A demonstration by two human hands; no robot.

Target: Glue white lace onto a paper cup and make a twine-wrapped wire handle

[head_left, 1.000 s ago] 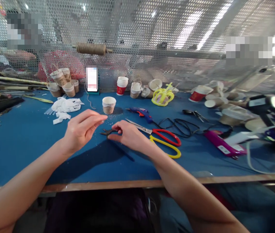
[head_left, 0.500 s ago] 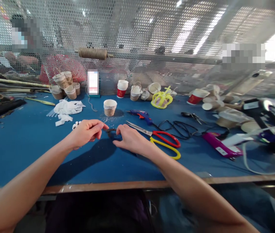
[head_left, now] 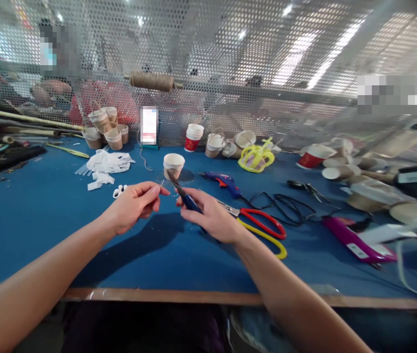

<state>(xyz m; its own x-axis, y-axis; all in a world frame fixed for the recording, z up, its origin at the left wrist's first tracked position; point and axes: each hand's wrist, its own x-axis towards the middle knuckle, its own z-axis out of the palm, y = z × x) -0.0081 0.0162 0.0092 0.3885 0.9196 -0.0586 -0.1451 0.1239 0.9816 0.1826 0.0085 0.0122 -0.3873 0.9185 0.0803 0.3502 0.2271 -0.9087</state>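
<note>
My right hand [head_left: 212, 218] grips small blue-handled pliers [head_left: 184, 195] lifted off the blue table [head_left: 46, 230], with the jaws pointing up and left. My left hand [head_left: 135, 206] hovers just left of them, thumb and fingers pinched on something too small to make out. A paper cup [head_left: 173, 164] stands just beyond the two hands. Large scissors with red and yellow handles [head_left: 262, 226] lie right of my right hand.
A blue glue gun [head_left: 223, 179], black cables [head_left: 285, 203], small black snips [head_left: 306, 187] and a purple tool [head_left: 355, 240] lie to the right. Cup stacks [head_left: 105, 128], white scraps [head_left: 103, 164], a yellow crown [head_left: 257, 157] and a phone [head_left: 149, 125] stand along the perforated screen. A person sits behind it.
My right hand has picked the pliers up off the table and raised them toward my left hand, which closed its fingers into a pinch. The view shifted slightly.
</note>
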